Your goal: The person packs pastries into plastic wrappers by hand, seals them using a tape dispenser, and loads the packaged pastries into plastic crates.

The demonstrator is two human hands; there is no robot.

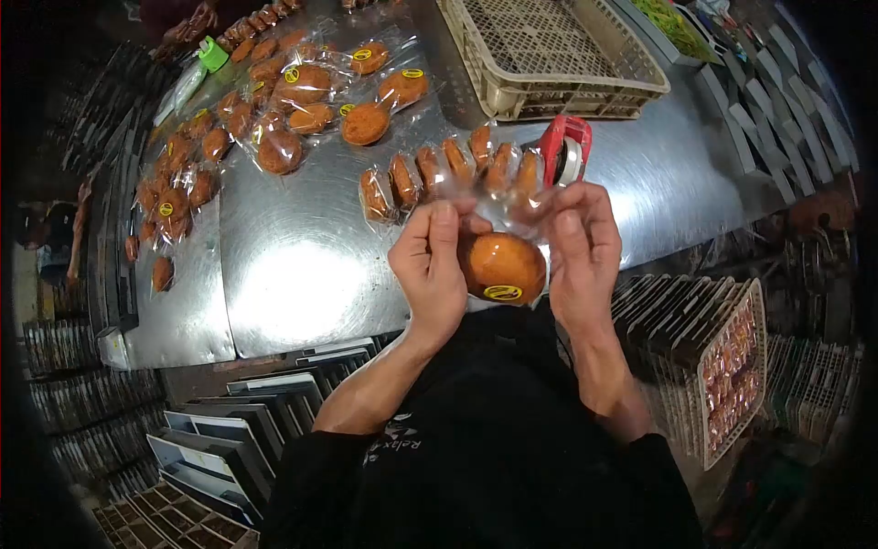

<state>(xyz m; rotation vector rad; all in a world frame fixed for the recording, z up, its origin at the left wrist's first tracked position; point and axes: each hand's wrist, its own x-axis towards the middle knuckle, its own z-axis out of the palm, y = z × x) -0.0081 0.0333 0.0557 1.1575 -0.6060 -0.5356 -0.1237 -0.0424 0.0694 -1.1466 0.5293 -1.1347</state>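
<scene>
Between my hands, at the table's front edge, is a round brown bun [505,265] in a clear bag with a yellow and black sticker. My left hand [437,256] pinches the bag's left side with thumb and fingers. On the other side my right hand [583,252] has its fingers curled round the bag's plastic. Just beyond the hands a row of wrapped buns [430,172] stands on edge. A red tape dispenser [565,151] with a roll of tape touches the row's right end.
Many bagged buns [279,151] lie on the left of the metal table [302,238]. A beige plastic crate [576,96] stands at the back. A tray with green contents [672,27] is at the back right. Stacked trays and crates [732,366] stand below the table.
</scene>
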